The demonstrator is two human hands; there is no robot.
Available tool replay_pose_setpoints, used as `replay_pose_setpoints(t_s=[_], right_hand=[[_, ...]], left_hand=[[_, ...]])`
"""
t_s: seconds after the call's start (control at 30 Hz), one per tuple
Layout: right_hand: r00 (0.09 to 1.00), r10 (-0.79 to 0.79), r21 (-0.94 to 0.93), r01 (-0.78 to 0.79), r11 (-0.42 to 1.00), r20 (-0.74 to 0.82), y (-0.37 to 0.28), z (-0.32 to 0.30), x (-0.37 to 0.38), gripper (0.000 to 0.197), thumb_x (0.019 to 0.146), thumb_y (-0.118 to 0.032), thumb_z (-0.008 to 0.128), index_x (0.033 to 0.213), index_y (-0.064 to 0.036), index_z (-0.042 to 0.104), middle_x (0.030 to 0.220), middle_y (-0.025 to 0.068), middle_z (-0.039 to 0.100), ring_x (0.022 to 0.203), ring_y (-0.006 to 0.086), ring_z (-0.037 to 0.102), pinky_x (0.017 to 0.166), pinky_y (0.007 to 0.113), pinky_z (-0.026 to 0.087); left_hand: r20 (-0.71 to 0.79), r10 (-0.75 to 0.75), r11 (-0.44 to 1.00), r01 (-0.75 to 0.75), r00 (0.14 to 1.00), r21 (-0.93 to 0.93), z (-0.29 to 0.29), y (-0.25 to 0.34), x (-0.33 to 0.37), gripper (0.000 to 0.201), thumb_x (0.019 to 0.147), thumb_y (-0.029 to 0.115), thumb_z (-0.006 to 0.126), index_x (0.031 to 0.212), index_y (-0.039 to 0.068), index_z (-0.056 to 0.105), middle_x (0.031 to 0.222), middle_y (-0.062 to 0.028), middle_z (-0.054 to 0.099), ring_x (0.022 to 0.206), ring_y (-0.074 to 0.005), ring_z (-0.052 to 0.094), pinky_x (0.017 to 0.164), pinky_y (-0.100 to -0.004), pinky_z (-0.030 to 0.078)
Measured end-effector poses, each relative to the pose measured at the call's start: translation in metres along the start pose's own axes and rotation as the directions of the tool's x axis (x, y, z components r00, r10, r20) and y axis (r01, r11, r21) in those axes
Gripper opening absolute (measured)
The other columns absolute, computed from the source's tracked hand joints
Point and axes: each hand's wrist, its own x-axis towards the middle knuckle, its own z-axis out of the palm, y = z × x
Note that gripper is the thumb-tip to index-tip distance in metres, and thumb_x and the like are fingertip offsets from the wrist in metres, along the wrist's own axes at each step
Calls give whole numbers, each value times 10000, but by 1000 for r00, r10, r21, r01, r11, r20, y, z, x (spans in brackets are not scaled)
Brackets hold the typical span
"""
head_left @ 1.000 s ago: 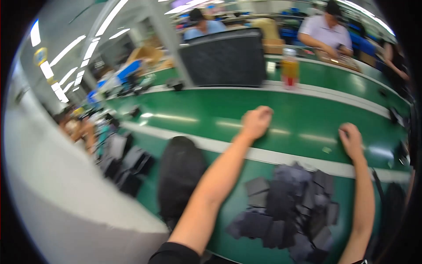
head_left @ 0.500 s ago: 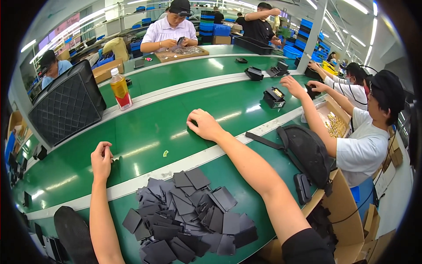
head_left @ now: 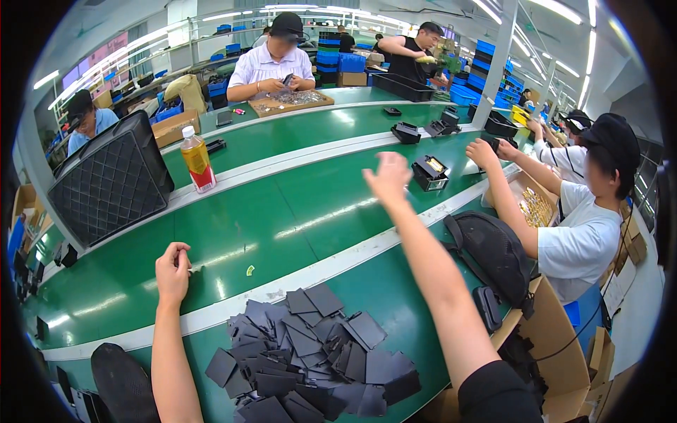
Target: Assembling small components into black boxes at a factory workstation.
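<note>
My right hand [head_left: 389, 178] reaches over the green conveyor belt [head_left: 247, 225], fingers apart and nothing seen in them. Just beyond its fingers, to the right, sits a black box-shaped device [head_left: 431, 173] with a yellow-lit part on top. My left hand [head_left: 173, 273] is held over the belt's near side, its fingers curled closed; whatever they may hold is hidden. A small yellow-green scrap [head_left: 250, 271] lies on the belt to its right. Between my forearms spreads a heap of thin black plates [head_left: 310, 352] on the near green table.
A black crate [head_left: 109, 180] and a bottle [head_left: 198, 161] stand at the far left. To the right are a black bag [head_left: 490, 243], a dark case [head_left: 486, 308] and a cardboard box [head_left: 553, 345]. A co-worker [head_left: 582, 218] sits at the right, hands over the belt.
My right hand has moved right and away from me, its fingers spreading toward the black device. My left hand has shifted slightly nearer. The co-worker at the right has lowered one hand.
</note>
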Motion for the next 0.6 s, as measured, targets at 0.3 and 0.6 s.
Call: replay_pose_setpoints(t_s=[0.3, 0.6], right_hand=[[873, 425, 37, -445, 895, 238, 108, -3, -8, 821, 676, -530, 764, 1269, -69, 431, 1233, 176, 535, 1114, 344, 528, 916, 529, 421], [974, -117, 698, -53, 714, 193, -23, -52, -25, 534, 661, -258, 818, 1056, -56, 520, 997, 140, 597, 912, 289, 588, 845, 373, 486]], left_hand=[[120, 176, 962, -197, 977, 188, -3, 1, -3, 124, 844, 18, 546, 899, 39, 656, 610, -43, 576, 501, -154, 464, 509, -295, 372], [285, -3, 796, 175, 959, -579, 10, 29, -5, 273, 957, 94, 521, 1222, 30, 523, 966, -116, 652, 656, -169, 627, 510, -219, 488]])
